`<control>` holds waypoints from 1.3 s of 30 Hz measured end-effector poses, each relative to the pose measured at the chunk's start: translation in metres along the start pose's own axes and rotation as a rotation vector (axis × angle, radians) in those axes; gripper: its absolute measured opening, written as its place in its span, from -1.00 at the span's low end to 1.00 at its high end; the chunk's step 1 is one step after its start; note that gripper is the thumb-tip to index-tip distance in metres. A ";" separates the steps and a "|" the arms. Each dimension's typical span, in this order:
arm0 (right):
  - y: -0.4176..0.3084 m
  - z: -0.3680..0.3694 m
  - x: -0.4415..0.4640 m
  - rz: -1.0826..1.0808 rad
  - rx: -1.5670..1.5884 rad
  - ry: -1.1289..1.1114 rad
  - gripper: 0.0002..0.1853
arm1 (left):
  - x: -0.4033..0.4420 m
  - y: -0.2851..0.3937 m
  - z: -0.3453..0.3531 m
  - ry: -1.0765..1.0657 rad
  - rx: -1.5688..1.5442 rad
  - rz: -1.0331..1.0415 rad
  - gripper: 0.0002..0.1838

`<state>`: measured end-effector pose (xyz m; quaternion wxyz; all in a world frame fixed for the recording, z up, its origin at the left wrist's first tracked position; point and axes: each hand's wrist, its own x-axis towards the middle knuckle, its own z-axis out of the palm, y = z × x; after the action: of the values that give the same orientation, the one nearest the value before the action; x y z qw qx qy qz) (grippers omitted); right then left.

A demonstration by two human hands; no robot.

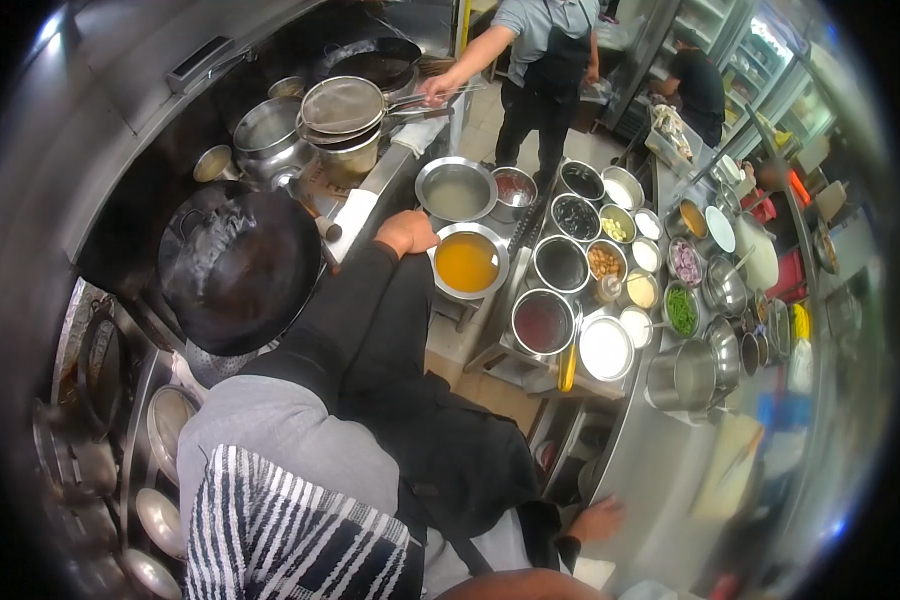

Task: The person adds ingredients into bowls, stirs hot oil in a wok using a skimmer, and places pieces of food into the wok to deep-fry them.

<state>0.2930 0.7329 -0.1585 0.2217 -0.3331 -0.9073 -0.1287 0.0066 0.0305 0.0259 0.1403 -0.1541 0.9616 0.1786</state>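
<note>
My left hand (407,232) reaches forward, its fingers curled at the near-left rim of a steel bowl (467,263) of orange-brown liquid. Just behind that bowl sits another steel bowl (456,190) with cloudy liquid. A large black wok (238,265) stands on the stove to the left of my left arm. Low on the right, my right hand (598,520) lies at the edge of the steel counter (645,480), its fingers extended and slightly blurred, with nothing visible in them.
Pots of sauces and ingredients (543,322) fill the cart and counter on the right. A co-worker (550,60) at the back holds a strainer (342,105) over a pot. Another person (698,85) bends near the fridges. A cutting board (728,465) lies at right.
</note>
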 end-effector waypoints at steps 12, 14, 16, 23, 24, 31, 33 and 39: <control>-0.012 -0.032 0.005 0.129 0.042 -0.243 -0.32 | 0.016 -0.007 0.011 -0.033 0.074 -0.055 -0.52; -0.016 -0.035 0.006 0.025 0.088 -0.060 -0.42 | 0.014 -0.005 0.005 -0.068 0.088 -0.057 -0.50; -0.019 -0.031 0.006 0.034 0.106 -0.020 -0.43 | 0.027 -0.014 0.015 -0.048 0.102 -0.060 -0.47; -0.015 -0.032 0.003 0.151 0.037 -0.202 -0.31 | 0.022 -0.022 0.014 -0.087 0.134 -0.021 -0.53; -0.014 -0.032 0.004 0.147 0.036 -0.205 -0.31 | 0.020 -0.024 0.016 -0.089 0.133 -0.025 -0.53; -0.020 -0.041 0.003 0.101 0.039 -0.087 -0.42 | 0.035 -0.042 0.036 -0.083 0.097 -0.047 -0.56; -0.018 -0.038 0.001 0.100 0.037 -0.006 -0.49 | 0.031 -0.044 0.037 -0.113 0.105 -0.035 -0.54; -0.009 -0.053 0.004 -0.008 0.128 -0.045 -0.51 | 0.043 -0.075 0.060 -0.156 0.168 0.082 -0.47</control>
<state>0.3005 0.7082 -0.1115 0.2217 -0.3176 -0.9197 -0.0636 0.0059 -0.0236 -0.0648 0.2198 -0.0878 0.9648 0.1145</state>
